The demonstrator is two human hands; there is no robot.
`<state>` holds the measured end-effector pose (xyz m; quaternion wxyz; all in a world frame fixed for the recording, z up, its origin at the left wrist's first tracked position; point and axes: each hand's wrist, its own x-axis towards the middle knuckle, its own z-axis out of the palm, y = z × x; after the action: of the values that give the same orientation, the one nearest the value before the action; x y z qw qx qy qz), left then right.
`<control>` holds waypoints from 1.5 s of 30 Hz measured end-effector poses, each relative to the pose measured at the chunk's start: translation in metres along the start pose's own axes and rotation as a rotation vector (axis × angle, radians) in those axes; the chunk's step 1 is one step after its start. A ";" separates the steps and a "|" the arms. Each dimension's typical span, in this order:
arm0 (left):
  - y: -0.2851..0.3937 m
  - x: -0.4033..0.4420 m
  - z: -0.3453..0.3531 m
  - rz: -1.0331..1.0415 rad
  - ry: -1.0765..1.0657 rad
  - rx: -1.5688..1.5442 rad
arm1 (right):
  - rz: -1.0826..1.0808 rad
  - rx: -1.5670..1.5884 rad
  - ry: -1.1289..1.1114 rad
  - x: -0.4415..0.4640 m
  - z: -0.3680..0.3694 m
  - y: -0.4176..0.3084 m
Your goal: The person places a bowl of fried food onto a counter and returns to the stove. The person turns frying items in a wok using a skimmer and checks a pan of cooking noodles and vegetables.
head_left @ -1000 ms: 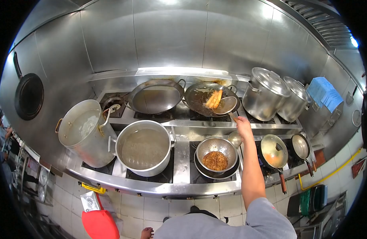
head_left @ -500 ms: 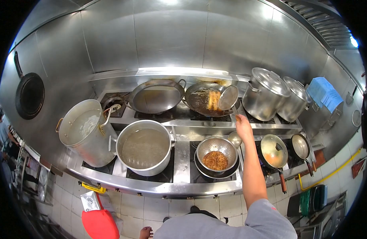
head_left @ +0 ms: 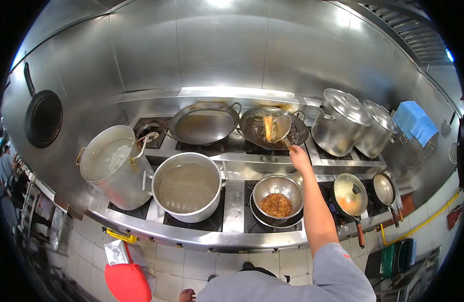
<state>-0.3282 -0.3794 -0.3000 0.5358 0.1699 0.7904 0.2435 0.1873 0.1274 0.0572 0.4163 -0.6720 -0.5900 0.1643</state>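
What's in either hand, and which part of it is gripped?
The right hand holds the skimmer by its handle. Nothing shows in the left hand, low at the frame's edge.

A tall metal pot (head_left: 118,186) of cloudy liquid stands on the left of the stove, with a wide pot (head_left: 194,216) of greyish liquid just beside it. Two lidded stockpots (head_left: 332,133) stand at the back right, and a blue cloth (head_left: 415,122) drapes beyond them. At the front right, a frying pan under a see-through lid (head_left: 348,189) sits beside a smaller pan (head_left: 383,188). A black pan (head_left: 44,120) hangs on the left wall; a red rounded object (head_left: 127,283) is below the stove's front edge.
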 end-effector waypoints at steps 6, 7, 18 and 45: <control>-0.028 0.013 0.003 0.027 -0.040 -0.031 | 0.393 0.638 -0.228 -0.014 -0.015 0.007; -0.030 0.013 0.002 0.037 -0.067 -0.035 | 0.394 0.639 -0.228 -0.015 -0.019 0.007; -0.015 0.018 0.004 0.116 -0.044 -0.038 | 0.421 0.898 -0.205 -0.047 -0.056 0.000; -0.015 0.004 -0.003 0.022 -0.007 -0.026 | 0.053 -0.137 0.061 -0.001 -0.091 0.026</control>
<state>-0.3330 -0.3905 -0.3105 0.5379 0.1725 0.7834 0.2591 0.2695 0.0945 0.0920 0.3829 -0.7188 -0.5690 0.1139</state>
